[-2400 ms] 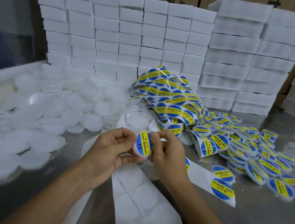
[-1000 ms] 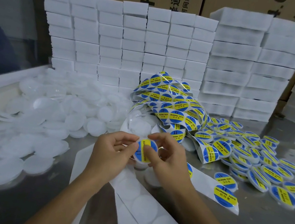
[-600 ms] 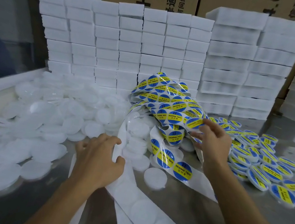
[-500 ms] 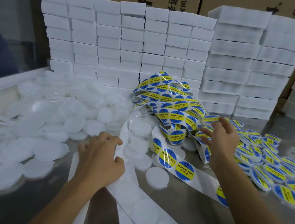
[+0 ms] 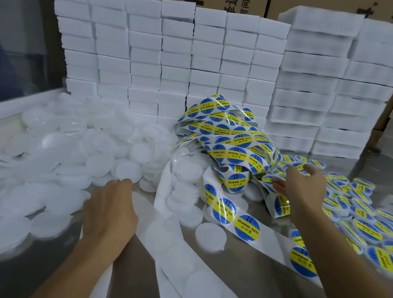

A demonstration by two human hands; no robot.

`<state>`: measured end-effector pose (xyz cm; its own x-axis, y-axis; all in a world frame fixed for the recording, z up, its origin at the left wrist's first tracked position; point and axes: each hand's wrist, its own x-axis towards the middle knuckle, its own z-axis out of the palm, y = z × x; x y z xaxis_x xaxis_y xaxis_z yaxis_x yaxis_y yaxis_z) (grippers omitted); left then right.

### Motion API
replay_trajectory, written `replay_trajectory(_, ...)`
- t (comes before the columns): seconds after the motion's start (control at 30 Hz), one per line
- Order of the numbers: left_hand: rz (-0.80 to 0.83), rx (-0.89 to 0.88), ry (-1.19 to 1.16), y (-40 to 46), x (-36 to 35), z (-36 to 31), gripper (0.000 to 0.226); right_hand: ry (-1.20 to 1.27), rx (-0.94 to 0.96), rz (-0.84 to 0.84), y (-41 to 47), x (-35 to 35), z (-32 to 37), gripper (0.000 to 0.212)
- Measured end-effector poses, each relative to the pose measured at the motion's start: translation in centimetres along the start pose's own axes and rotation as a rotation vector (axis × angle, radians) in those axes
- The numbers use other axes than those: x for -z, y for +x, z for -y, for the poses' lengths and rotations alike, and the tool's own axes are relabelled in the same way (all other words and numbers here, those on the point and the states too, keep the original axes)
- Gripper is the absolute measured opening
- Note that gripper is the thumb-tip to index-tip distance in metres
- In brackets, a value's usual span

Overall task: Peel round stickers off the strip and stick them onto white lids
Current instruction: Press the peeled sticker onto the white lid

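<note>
While our left hand [image 5: 111, 210] lies knuckles-up at the near edge of the plain white lids [image 5: 63, 151], fingertips hidden so we cannot tell its grip, our right hand [image 5: 300, 188] reaches out with fingers spread and slack over the labelled lids [image 5: 362, 217]. The sticker strip [image 5: 233, 217] runs across the steel bench [image 5: 240, 282] between both hands, its tangled heap just left of the right hand.
</note>
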<state>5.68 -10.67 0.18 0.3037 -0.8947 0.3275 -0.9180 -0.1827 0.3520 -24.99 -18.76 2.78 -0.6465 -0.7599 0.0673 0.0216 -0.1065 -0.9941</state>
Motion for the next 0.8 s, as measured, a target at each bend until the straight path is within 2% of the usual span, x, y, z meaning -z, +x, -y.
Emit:
replay_trajectory(0.13,-0.105,-0.039,-0.091,-0.2,0.6,-0.9,0.015,-0.082,0.136,0.083,-3.9,-0.7,0.3,0.018)
replay_trajectory(0.23,-0.199,-0.108,-0.134,-0.5,0.8,-1.5,0.007,-0.150,0.286,0.291,-7.6,-1.6,0.8,0.013)
replay_trajectory(0.33,-0.243,-0.140,-0.187,-0.9,0.8,-2.0,0.015,-0.197,0.391,0.546,-11.2,-2.2,1.4,0.015)
replay_trajectory(0.43,-0.293,-0.158,-0.217,-1.0,0.8,-2.2,0.017,-0.245,0.237,0.857,-13.6,-2.7,0.9,0.032)
replay_trajectory(0.5,-0.336,-0.196,-0.235,-1.2,0.9,-2.4,0.018,-0.325,0.126,0.999,-14.5,-2.9,0.3,0.048)
replay_trajectory(0.57,-0.388,-0.260,-0.273,-1.3,0.9,-2.6,0.021,-0.372,0.113,1.014,-14.9,-3.1,-0.3,0.049)
replay_trajectory(0.7,-0.412,-0.385,-0.412,-1.5,0.5,-2.8,0.019,-0.272,0.157,0.852,-14.6,-3.3,-0.8,0.035)
replay_trajectory(0.8,-0.262,-0.342,-0.717,-1.7,0.4,-3.3,0.023,-0.119,0.151,0.748,-14.2,-3.1,-0.4,0.023)
